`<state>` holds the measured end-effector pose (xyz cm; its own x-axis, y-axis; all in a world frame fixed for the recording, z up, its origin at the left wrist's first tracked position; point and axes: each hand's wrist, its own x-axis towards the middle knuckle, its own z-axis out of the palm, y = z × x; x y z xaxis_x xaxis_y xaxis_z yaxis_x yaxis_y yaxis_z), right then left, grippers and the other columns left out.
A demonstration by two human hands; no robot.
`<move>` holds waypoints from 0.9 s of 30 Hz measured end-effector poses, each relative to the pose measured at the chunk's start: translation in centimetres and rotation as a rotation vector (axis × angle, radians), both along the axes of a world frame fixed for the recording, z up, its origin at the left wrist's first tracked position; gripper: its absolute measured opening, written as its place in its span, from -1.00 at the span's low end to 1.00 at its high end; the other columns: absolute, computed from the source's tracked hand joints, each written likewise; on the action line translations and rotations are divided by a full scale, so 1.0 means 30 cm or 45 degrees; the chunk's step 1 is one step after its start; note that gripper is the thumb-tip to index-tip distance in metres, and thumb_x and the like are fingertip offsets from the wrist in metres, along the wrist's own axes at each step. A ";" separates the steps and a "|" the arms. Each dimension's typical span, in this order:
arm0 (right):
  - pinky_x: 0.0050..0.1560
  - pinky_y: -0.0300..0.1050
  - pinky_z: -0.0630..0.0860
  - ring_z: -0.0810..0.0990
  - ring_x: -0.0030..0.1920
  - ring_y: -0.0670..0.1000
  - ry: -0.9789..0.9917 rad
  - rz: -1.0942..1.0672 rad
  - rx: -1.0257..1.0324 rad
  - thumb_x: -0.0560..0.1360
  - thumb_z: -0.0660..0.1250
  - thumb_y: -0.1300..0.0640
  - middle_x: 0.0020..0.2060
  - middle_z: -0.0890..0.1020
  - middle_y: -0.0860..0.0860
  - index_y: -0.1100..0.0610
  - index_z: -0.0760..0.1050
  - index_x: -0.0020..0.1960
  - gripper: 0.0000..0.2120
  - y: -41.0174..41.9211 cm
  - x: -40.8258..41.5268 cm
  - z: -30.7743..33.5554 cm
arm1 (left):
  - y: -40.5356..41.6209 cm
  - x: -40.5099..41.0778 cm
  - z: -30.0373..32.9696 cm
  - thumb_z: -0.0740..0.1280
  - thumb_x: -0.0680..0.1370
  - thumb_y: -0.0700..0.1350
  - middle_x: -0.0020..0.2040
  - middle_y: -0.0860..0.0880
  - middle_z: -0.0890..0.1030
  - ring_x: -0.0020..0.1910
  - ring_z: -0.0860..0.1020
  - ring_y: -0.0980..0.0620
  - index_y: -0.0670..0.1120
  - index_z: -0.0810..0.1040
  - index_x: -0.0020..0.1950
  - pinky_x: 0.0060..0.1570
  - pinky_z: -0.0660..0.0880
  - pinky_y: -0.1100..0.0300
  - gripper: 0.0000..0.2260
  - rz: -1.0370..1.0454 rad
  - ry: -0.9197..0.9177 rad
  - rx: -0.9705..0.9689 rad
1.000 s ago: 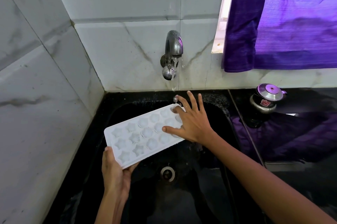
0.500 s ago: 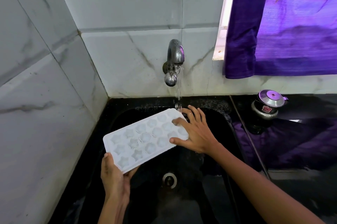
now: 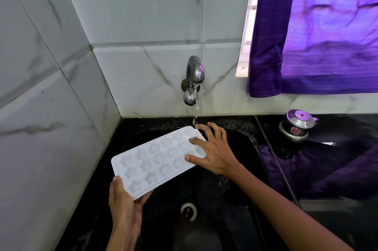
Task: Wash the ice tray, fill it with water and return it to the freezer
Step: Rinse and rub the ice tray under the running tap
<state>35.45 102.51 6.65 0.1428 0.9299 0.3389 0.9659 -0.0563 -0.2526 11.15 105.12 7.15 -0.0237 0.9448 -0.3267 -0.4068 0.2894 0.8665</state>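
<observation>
The ice tray (image 3: pixel 158 160) is held above the black sink (image 3: pixel 241 220), white, cavities facing up, its long axis running from 7 o'clock to 1 o'clock across the basin. The far end sits higher in the view than the near end.

Left hand (image 3: pixel 124 207): positioned at the tray's 7 o'clock corner. The thumb lies along the tray's near-left edge and the fingers curl under the base, so the hand grips that corner from below.

Right hand (image 3: pixel 214 152): positioned at the tray's 1 o'clock end. The fingers are spread wide and fairly straight. The thumb rests on the near long edge, one fingertip presses a cavity near the far end, and the remaining fingers extend past the far short edge. The palm lies to the 3 o'clock side of the tray, over the basin.

The tap (image 3: pixel 193 80) is mounted on the tiled wall at 12 o'clock from the tray. A thin stream of water (image 3: pixel 197 107) falls from it and meets the tray's far corner just beside the right fingertips.

The drain (image 3: pixel 189 211) lies at 6 o'clock from the tray, between the two forearms. A steel pot with a lid (image 3: pixel 296 126) stands on the dark counter at 3 o'clock, well apart from the tray. A purple curtain (image 3: pixel 319 29) hangs at 1 o'clock
</observation>
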 end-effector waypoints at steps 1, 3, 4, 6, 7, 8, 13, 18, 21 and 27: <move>0.40 0.11 -0.06 0.07 0.45 0.14 -0.023 -0.009 0.001 0.37 0.00 -0.51 0.40 0.29 -0.04 -0.12 0.50 0.17 -0.35 -0.006 0.000 0.001 | -0.004 -0.001 -0.005 0.06 0.64 0.02 0.07 -0.07 0.66 -0.02 0.66 -0.06 -0.04 0.48 0.25 -0.23 0.62 0.02 -0.69 -0.002 0.000 -0.004; 0.39 0.15 0.00 0.15 0.42 0.16 -0.070 -0.046 0.016 0.36 0.00 -0.51 0.34 0.37 -0.02 -0.11 0.53 0.12 -0.36 -0.020 -0.002 0.002 | -0.012 0.000 -0.013 0.06 0.64 0.03 0.07 -0.07 0.67 -0.03 0.67 -0.06 -0.03 0.49 0.23 -0.24 0.62 0.02 -0.70 -0.004 -0.013 -0.009; 0.38 0.17 0.00 0.18 0.42 0.17 -0.101 -0.076 0.017 0.35 -0.01 -0.52 0.34 0.38 -0.02 -0.12 0.53 0.10 -0.35 -0.025 -0.003 0.003 | -0.014 0.003 -0.014 0.06 0.64 0.03 0.07 -0.07 0.67 -0.03 0.67 -0.06 -0.03 0.50 0.23 -0.24 0.62 0.02 -0.69 -0.006 -0.020 -0.010; 0.39 0.20 -0.06 0.16 0.45 0.19 -0.162 -0.153 0.007 0.33 -0.05 -0.54 0.38 0.36 -0.03 -0.16 0.52 0.12 -0.34 -0.030 -0.008 0.011 | -0.017 0.013 -0.014 0.05 0.64 0.03 0.09 -0.09 0.66 -0.02 0.66 -0.07 -0.04 0.49 0.26 -0.24 0.62 0.02 -0.68 -0.014 -0.036 -0.009; 0.39 0.21 -0.10 0.14 0.46 0.19 -0.180 -0.191 0.002 0.33 -0.08 -0.54 0.42 0.34 -0.03 -0.18 0.50 0.15 -0.33 -0.032 -0.009 0.015 | -0.018 0.020 -0.013 0.04 0.65 0.03 0.11 -0.10 0.65 -0.01 0.66 -0.07 -0.05 0.48 0.27 -0.24 0.62 0.03 -0.67 -0.016 -0.048 -0.014; 0.39 0.20 -0.14 0.13 0.47 0.19 -0.191 -0.222 -0.004 0.34 -0.10 -0.54 0.45 0.31 -0.03 -0.20 0.49 0.18 -0.32 -0.032 -0.009 0.018 | -0.017 0.027 -0.011 0.04 0.65 0.03 0.11 -0.11 0.65 -0.01 0.66 -0.07 -0.06 0.47 0.28 -0.24 0.62 0.04 -0.66 -0.017 -0.060 -0.018; 0.38 0.20 -0.03 0.16 0.45 0.19 -0.222 -0.217 -0.015 0.44 -0.09 -0.41 0.40 0.39 -0.01 -0.11 0.52 0.19 -0.38 -0.031 0.001 0.016 | -0.008 0.053 -0.002 0.05 0.64 0.03 0.12 -0.10 0.65 0.00 0.66 -0.06 -0.06 0.46 0.29 -0.21 0.62 0.01 -0.67 -0.054 -0.053 -0.003; 0.35 0.17 -0.05 0.11 0.42 0.16 -0.222 -0.224 0.005 0.44 -0.07 -0.43 0.44 0.33 -0.02 -0.16 0.50 0.20 -0.41 -0.032 0.018 0.008 | -0.011 0.056 -0.006 0.03 0.64 0.01 0.15 -0.12 0.63 0.05 0.64 -0.10 -0.06 0.45 0.31 -0.14 0.60 -0.01 -0.65 -0.079 -0.045 -0.028; 0.36 0.17 -0.08 0.11 0.46 0.18 -0.213 -0.243 -0.022 0.43 -0.09 -0.44 0.46 0.29 -0.04 -0.17 0.49 0.21 -0.40 -0.034 0.020 -0.002 | -0.007 0.057 -0.005 0.04 0.64 0.01 0.13 -0.11 0.64 0.05 0.64 -0.10 -0.06 0.46 0.29 -0.16 0.61 0.00 -0.66 -0.084 -0.034 -0.031; 0.27 0.12 0.07 0.17 0.35 0.13 -0.221 -0.197 0.107 0.42 0.00 -0.40 0.26 0.48 0.01 -0.02 0.55 0.07 -0.42 -0.034 0.025 -0.010 | -0.011 0.054 -0.011 0.06 0.64 0.01 0.11 -0.10 0.65 0.01 0.66 -0.08 -0.06 0.47 0.28 -0.24 0.61 0.04 -0.68 -0.065 -0.043 -0.034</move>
<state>36.20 101.48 6.34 0.2146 0.8690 0.4458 0.9767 -0.1930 -0.0938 12.78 104.80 6.80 0.0359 0.9356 -0.3513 -0.4199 0.3331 0.8442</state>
